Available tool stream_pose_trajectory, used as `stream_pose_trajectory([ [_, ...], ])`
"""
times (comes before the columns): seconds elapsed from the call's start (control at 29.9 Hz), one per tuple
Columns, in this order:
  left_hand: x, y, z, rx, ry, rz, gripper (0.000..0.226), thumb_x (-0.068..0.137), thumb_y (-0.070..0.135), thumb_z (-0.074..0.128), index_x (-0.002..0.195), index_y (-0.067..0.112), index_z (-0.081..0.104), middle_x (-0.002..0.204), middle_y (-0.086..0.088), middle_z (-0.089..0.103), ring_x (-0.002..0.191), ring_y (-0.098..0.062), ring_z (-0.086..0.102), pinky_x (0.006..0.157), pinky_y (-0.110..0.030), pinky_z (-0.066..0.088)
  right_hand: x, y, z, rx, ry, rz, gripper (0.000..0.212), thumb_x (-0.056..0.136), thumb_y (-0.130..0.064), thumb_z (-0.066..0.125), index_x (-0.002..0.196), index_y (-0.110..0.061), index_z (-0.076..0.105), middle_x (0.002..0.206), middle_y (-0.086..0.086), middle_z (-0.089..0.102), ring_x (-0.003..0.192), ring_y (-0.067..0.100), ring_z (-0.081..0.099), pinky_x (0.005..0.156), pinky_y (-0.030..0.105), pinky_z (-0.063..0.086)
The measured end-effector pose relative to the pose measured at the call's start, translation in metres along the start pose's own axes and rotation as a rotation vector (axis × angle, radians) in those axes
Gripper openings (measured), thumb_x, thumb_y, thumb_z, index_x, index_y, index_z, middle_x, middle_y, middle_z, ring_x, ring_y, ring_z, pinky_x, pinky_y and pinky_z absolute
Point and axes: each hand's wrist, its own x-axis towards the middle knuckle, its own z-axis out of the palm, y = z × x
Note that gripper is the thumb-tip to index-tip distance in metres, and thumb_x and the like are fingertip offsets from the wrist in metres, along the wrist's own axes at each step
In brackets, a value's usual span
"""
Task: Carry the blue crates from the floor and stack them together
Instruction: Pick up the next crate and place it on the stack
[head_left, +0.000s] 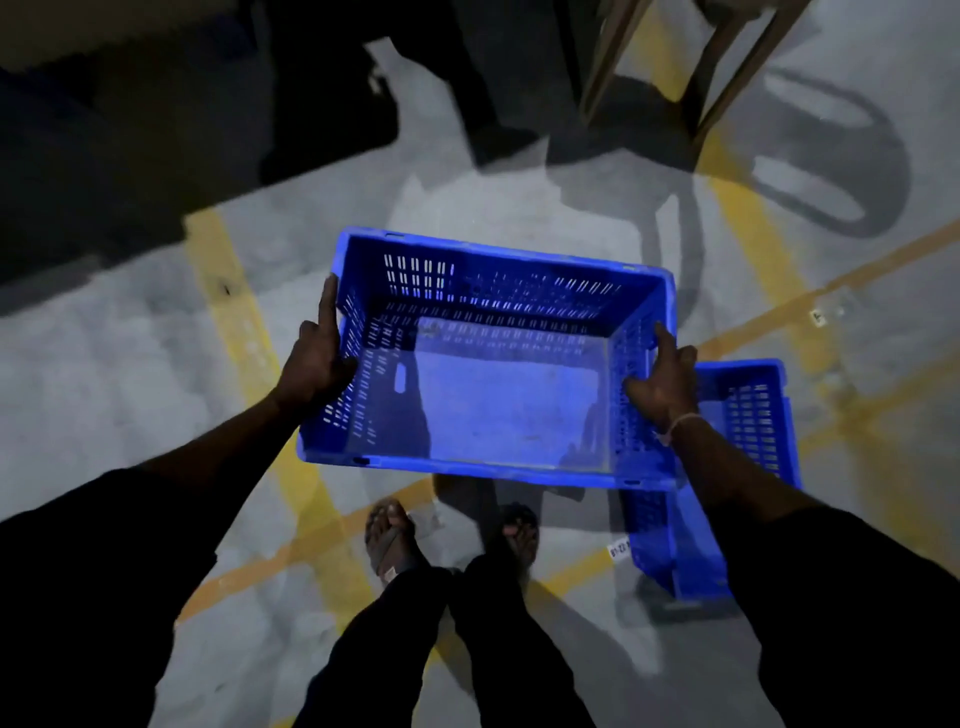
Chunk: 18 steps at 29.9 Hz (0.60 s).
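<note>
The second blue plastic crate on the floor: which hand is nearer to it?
Right. The right hand grips the carried crate just beside it; the left hand holds the far side.

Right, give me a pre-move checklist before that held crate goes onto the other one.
1. Left hand grips the held crate by its side wall: ok.
2. Right hand grips the opposite wall: ok.
3. Held crate empty: ok.
4. Second crate in sight, low on the right: ok.
5. Second crate empty and upright: cannot tell, partly hidden.
6. Feet clear of the second crate: ok.
</note>
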Motion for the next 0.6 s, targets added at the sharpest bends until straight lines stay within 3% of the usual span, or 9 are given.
stream_pose_trajectory([
  [0.1,-0.026,0.009,-0.041,0.009,0.037,0.023,0.109,0.085,0.038,0.069,0.15,0.056,-0.017,0.104,-0.023,0.055,0.071,-0.035,0.064,0.069,-0.048,0.056,-0.03,-0.026,-0.025,-0.009,0.017,-0.094,0.086,0.084,-0.011,0.068,0.158,-0.023,0.026,0.14,0.023,0.032,0.103,0.049,0.056,0.082,0.044,0.046],
  [0.2,-0.053,0.013,-0.079,0.022,0.078,0.015,0.111,0.087,0.026,0.069,0.15,0.056,-0.016,0.099,-0.026,0.055,0.07,-0.037,0.063,0.068,-0.052,0.056,-0.057,-0.057,-0.053,-0.035,0.033,-0.178,0.083,0.085,-0.011,0.065,0.157,-0.025,0.027,0.145,0.02,0.032,0.101,0.047,0.058,0.081,0.045,0.049],
  [0.33,-0.101,0.018,-0.121,0.019,0.132,-0.018,0.113,0.086,0.017,0.069,0.149,0.057,-0.016,0.1,-0.027,0.057,0.071,-0.036,0.063,0.065,-0.047,0.054,-0.095,-0.096,-0.084,-0.046,0.041,-0.247,0.079,0.087,-0.01,0.062,0.157,-0.026,0.028,0.141,0.016,0.034,0.096,0.045,0.059,0.077,0.046,0.052],
  [0.47,-0.156,0.02,-0.153,-0.009,0.184,-0.068,0.119,0.083,0.008,0.068,0.147,0.061,-0.017,0.098,-0.023,0.061,0.072,-0.037,0.068,0.068,-0.056,0.059,-0.129,-0.122,-0.107,-0.038,0.028,-0.322,0.078,0.086,-0.009,0.062,0.155,-0.028,0.03,0.135,0.015,0.037,0.096,0.042,0.059,0.077,0.041,0.049],
  [0.6,-0.217,0.023,-0.171,-0.008,0.252,-0.119,0.117,0.084,0.006,0.068,0.148,0.056,-0.016,0.099,-0.025,0.062,0.072,-0.035,0.068,0.064,-0.05,0.059,-0.16,-0.143,-0.126,-0.057,0.013,-0.404,0.078,0.084,-0.01,0.061,0.154,-0.028,0.031,0.133,0.015,0.037,0.099,0.042,0.059,0.083,0.044,0.051],
])
